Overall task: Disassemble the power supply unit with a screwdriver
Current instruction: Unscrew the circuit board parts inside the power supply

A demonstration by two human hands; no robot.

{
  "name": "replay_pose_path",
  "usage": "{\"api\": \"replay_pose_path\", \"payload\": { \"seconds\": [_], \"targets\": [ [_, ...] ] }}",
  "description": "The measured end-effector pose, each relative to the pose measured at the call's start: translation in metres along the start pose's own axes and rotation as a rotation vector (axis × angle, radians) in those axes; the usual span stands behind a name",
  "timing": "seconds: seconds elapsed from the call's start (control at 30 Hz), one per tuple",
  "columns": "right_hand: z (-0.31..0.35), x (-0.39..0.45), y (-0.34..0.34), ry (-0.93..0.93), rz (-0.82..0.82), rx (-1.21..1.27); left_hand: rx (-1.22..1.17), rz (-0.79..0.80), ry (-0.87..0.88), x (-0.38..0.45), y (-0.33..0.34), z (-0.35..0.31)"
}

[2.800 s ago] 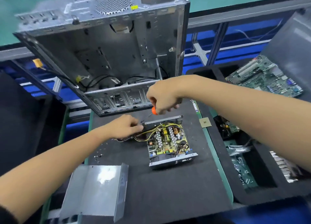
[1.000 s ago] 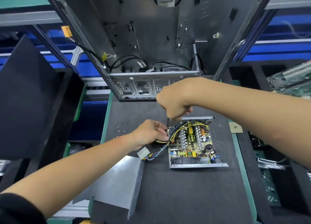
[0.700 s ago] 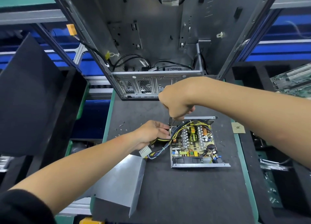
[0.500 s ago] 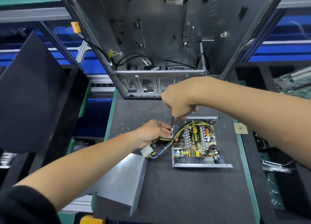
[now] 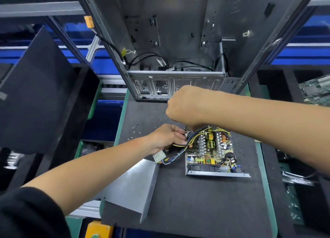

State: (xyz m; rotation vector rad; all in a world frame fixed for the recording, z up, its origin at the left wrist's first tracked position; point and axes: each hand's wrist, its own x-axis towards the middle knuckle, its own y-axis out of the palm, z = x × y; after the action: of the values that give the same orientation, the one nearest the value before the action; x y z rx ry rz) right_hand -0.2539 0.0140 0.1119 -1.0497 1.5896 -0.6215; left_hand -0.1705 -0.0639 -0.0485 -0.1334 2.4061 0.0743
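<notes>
The opened power supply unit (image 5: 209, 152) is laid on the desk (image 5: 205, 202). Its cable bundle (image 5: 180, 144) is gripped at its left edge by the left hand (image 5: 167, 136). The right hand (image 5: 185, 107) is clenched above its far-left corner; what it holds cannot be told.

The left arm, bare below a dark sleeve (image 5: 26, 214), reaches forward from the lower left with its left hand (image 5: 165, 136) palm down and fingers curled, while the right arm crosses in from the right, its right hand (image 5: 185, 108) closed in a fist, knuckles up, just above the left.
</notes>
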Motion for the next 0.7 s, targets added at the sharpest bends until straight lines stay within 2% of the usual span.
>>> {"api": "replay_pose_path", "payload": {
  "seconds": [0.07, 0.23, 0.33, 0.43, 0.6, 0.7],
  "targets": [
    [0.000, 0.000, 0.000, 0.028, 0.025, 0.039, -0.006, 0.003, 0.008, 0.000, 0.000, 0.000],
    [-0.016, -0.002, 0.002, 0.167, 0.214, 0.339, 0.003, 0.008, 0.034, -0.001, 0.000, 0.000],
    [-0.021, -0.002, 0.005, 0.171, 0.272, 0.360, 0.004, 0.007, 0.045, -0.001, 0.000, 0.000],
    [-0.020, -0.006, 0.006, 0.124, 0.201, 0.279, 0.026, 0.003, 0.052, -0.002, 0.000, 0.000],
    [-0.008, -0.009, 0.002, -0.021, 0.043, -0.016, 0.017, 0.010, 0.034, 0.000, -0.001, -0.001],
    [-0.009, -0.008, 0.002, -0.026, 0.078, 0.045, 0.009, 0.019, 0.022, 0.002, -0.001, 0.000]
  ]
}}
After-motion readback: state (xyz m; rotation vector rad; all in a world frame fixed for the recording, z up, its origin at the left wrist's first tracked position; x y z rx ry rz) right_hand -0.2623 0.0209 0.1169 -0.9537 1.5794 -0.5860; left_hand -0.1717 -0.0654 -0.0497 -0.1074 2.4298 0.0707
